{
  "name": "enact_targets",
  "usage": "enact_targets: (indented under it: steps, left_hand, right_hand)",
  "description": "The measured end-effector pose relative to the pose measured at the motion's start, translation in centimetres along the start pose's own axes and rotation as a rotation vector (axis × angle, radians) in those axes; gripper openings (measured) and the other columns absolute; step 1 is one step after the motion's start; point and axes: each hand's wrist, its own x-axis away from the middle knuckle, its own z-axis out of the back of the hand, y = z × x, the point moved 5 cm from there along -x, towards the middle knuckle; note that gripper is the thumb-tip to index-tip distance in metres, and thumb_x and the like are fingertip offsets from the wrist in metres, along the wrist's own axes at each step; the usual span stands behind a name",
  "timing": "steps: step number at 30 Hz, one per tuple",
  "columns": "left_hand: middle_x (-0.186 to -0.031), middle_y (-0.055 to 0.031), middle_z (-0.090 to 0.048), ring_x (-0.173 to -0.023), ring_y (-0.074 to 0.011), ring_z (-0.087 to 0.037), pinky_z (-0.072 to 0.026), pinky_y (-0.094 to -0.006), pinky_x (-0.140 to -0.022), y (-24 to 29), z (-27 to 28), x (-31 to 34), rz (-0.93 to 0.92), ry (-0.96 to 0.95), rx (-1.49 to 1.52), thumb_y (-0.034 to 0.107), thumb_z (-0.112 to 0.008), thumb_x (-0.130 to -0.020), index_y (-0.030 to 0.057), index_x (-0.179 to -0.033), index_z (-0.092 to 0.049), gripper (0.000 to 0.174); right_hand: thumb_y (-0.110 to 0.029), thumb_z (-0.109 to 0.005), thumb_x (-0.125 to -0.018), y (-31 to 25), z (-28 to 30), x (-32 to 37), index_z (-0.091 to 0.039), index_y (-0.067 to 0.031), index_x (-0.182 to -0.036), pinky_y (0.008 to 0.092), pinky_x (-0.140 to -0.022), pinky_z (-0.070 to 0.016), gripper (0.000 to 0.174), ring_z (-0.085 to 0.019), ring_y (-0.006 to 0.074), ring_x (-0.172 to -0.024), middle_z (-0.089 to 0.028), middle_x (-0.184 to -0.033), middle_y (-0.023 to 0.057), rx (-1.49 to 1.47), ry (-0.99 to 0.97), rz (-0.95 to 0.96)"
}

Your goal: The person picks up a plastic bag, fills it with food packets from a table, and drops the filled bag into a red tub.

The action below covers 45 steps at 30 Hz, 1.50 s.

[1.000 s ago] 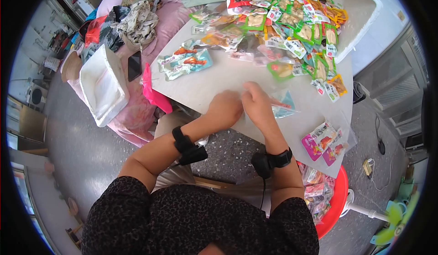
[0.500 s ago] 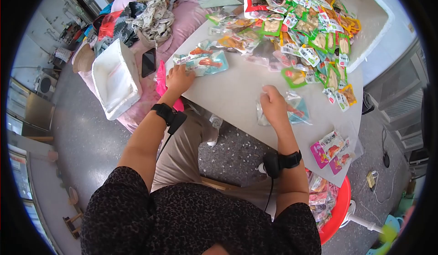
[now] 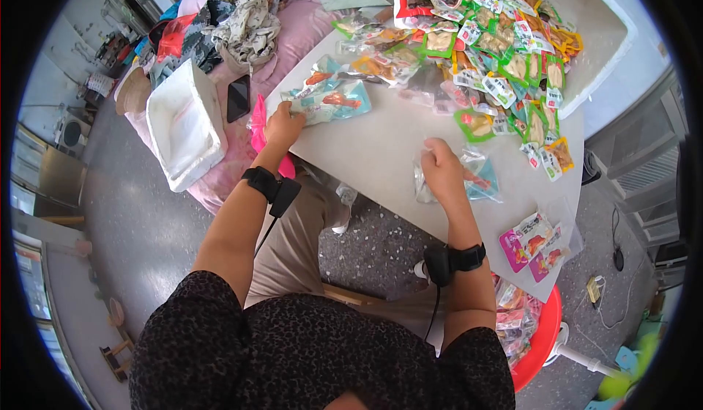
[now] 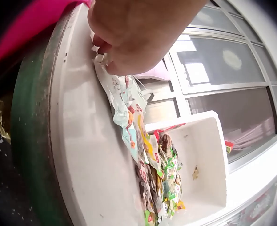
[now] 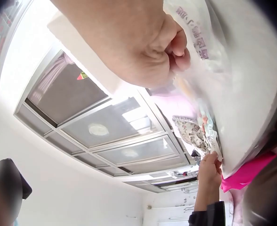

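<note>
My left hand [image 3: 284, 126] is at the table's left corner, thumb and fingers pinching the near end of a light-blue snack packet [image 3: 338, 102] with a reddish-brown food picture. In the left wrist view that packet [image 4: 124, 110] stretches away from my fingertips, lying with another similar one. Near the table's front edge, my right hand [image 3: 444, 170] has curled fingers gripping a clear plastic bag [image 3: 426, 190]. A second light-blue packet [image 3: 483, 181] shows in the bag, partly hidden by the hand. Purple lettering marks the bagged packet [image 5: 197, 37] in the right wrist view.
Many colourful snack packets [image 3: 505, 65] spill from a white foam box [image 3: 611, 43] at the back right. Two pink-and-white packets [image 3: 529, 240] lie at the right corner above a red tub [image 3: 545, 344]. Left are a pink bag [image 3: 258, 128], phone [image 3: 238, 98] and foam tray [image 3: 187, 128].
Both hands were together near the front edge; the left then moved left to the light-blue packets and now pinches one, which has shifted slightly right. The right hand stays at the clear bag.
</note>
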Motion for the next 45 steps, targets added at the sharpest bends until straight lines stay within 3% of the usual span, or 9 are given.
enact_targets:
  steps: [3, 6, 9, 15, 21, 38, 40, 43, 45]
  left_hand:
    - [-0.078, -0.0095, -0.055, -0.076, -0.0211, -0.054, -0.0431, -0.0320, -0.066, -0.6, -0.7, 0.2, 0.030, -0.049, 0.384, 0.014, -0.056, -0.066, 0.0043, -0.111, -0.042, 0.049]
    - [-0.080, -0.0083, -0.054, -0.073, -0.0144, -0.054, -0.0431, -0.0270, -0.061, -0.2, 0.4, 1.4, 0.092, -0.006, 0.560, 0.005, -0.050, -0.069, 0.0003, -0.109, -0.041, 0.042]
    - [-0.076, -0.0100, -0.053, -0.066, -0.0183, -0.053, -0.0454, -0.0323, -0.063, -1.4, -0.4, 2.2, 0.347, -0.155, 1.218, 0.001, -0.047, -0.069, -0.0023, -0.100, -0.044, 0.031]
    - [-0.084, -0.0110, -0.054, -0.073, -0.0195, -0.055, -0.0460, -0.0353, -0.067, -1.7, -0.5, 4.3, 0.256, -0.511, 1.464, -0.002, -0.040, -0.072, -0.0005, -0.086, -0.047, 0.016]
    - [-0.077, -0.0075, -0.052, -0.067, -0.0181, -0.054, -0.0472, -0.0318, -0.063, 1.5, 1.6, 8.2, 0.190, -0.725, 1.515, -0.002, -0.039, -0.075, 0.0026, -0.082, -0.046, 0.012]
    - [-0.085, -0.0099, -0.050, -0.076, -0.0204, -0.054, -0.0479, -0.0340, -0.067, 5.9, -1.0, 13.9, 0.367, -0.644, 1.544, 0.000, -0.038, -0.079, 0.0049, -0.088, -0.040, 0.011]
    - [-0.085, -0.0099, -0.050, -0.077, -0.0195, -0.053, -0.0463, -0.0330, -0.069, 7.3, -0.9, 14.9, 0.370, -0.664, 1.562, -0.001, -0.038, -0.078, 0.0037, -0.087, -0.040, 0.011]
    - [-0.086, -0.0097, -0.050, -0.078, -0.0191, -0.052, -0.0447, -0.0329, -0.072, 9.0, -1.7, 15.8, 0.327, -0.730, 1.555, -0.001, -0.039, -0.077, 0.0031, -0.087, -0.040, 0.011]
    - [-0.087, -0.0083, -0.050, -0.078, -0.0183, -0.052, -0.0438, -0.0329, -0.073, 9.6, -2.8, 16.5, 0.301, -0.773, 1.555, 0.002, -0.040, -0.078, 0.0032, -0.089, -0.040, 0.011]
  right_hand:
    - [-0.009, -0.049, -0.074, 0.3, 0.0, -0.1, -0.049, 0.0006, -0.090, 0.0339, -0.053, -0.0410, 0.019, -0.053, 0.0265, -0.056, -0.053, -0.062, 0.0161, -0.008, 0.014, 0.019]
    - [-0.009, -0.049, -0.074, 0.3, 0.1, 0.0, -0.049, 0.0009, -0.091, 0.0332, -0.053, -0.0408, 0.020, -0.053, 0.0257, -0.055, -0.053, -0.062, 0.0158, -0.025, 0.016, 0.006]
    - [-0.009, -0.049, -0.074, 0.6, 0.0, -0.1, -0.048, 0.0010, -0.091, 0.0324, -0.052, -0.0406, 0.020, -0.052, 0.0246, -0.055, -0.053, -0.061, 0.0152, -0.040, 0.021, 0.012]
    - [-0.009, -0.050, -0.074, -0.1, 0.0, 0.1, -0.048, 0.0006, -0.092, 0.0316, -0.052, -0.0404, 0.021, -0.052, 0.0231, -0.054, -0.053, -0.062, 0.0141, -0.081, 0.018, 0.049]
    - [-0.010, -0.050, -0.074, 0.3, -0.1, 0.1, -0.048, -0.0002, -0.093, 0.0312, -0.053, -0.0408, 0.021, -0.053, 0.0231, -0.056, -0.054, -0.063, 0.0139, -0.114, -0.010, 0.059]
    - [-0.013, -0.045, -0.074, -1.0, -0.1, 0.6, -0.048, -0.0020, -0.093, 0.0374, -0.062, -0.0423, 0.022, -0.055, 0.0326, -0.071, -0.056, -0.076, 0.0199, -0.006, -0.035, 0.064]
    - [-0.013, -0.044, -0.074, -2.1, 0.1, 0.9, -0.047, -0.0018, -0.091, 0.0386, -0.062, -0.0421, 0.020, -0.054, 0.0339, -0.072, -0.055, -0.078, 0.0206, 0.057, -0.029, 0.131]
    - [-0.012, -0.044, -0.074, -2.6, -0.5, 1.3, -0.046, -0.0013, -0.087, 0.0405, -0.062, -0.0413, 0.017, -0.053, 0.0352, -0.070, -0.055, -0.075, 0.0204, -0.103, -0.102, 0.101]
    - [-0.011, -0.044, -0.074, -3.0, -0.5, 1.3, -0.047, -0.0008, -0.090, 0.0395, -0.060, -0.0409, 0.019, -0.053, 0.0352, -0.070, -0.054, -0.072, 0.0205, 0.082, -0.085, 0.150]
